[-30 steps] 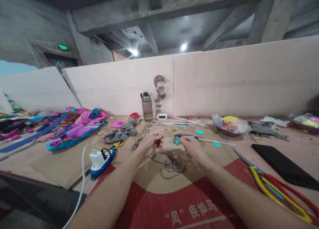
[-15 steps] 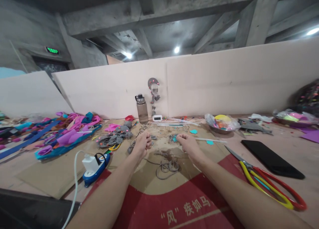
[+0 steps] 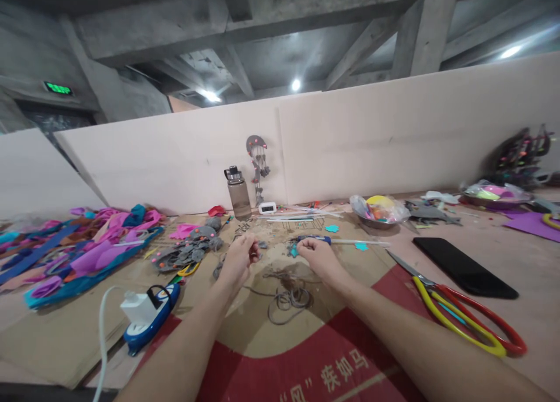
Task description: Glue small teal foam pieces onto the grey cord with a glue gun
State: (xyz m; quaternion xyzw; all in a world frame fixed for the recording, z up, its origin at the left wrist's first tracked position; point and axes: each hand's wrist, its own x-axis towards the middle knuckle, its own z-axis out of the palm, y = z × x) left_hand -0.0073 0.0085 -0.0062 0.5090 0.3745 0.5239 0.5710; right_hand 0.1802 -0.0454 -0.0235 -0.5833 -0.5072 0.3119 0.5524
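My left hand (image 3: 240, 259) hovers over the cardboard with its fingers curled in; what they hold, if anything, is too small to see. Opposite it, my right hand (image 3: 318, 257) has thumb and forefinger pinched together. A small teal piece (image 3: 293, 251) shows right by those fingertips, and I cannot tell whether it is gripped or lies behind them. Loops of grey cord (image 3: 289, 306) lie on the cardboard (image 3: 258, 329) below and between the hands. Just behind the right hand is a dark blue tool (image 3: 324, 239), partly hidden, with a pale translucent stick (image 3: 361, 242) beside it.
Scissors (image 3: 455, 317) and a black phone (image 3: 464, 266) lie at right. Left are a power strip (image 3: 153, 320), grey felt pieces (image 3: 188, 250) and coloured felt (image 3: 100, 250). A bottle (image 3: 238, 195), small clock (image 3: 267, 208) and bowl (image 3: 380, 220) stand behind.
The view has swung slightly right, so everything sits further left. The dark blue tool now shows behind my right hand. My left fingers have loosened a little; both hands stay close to the same place.
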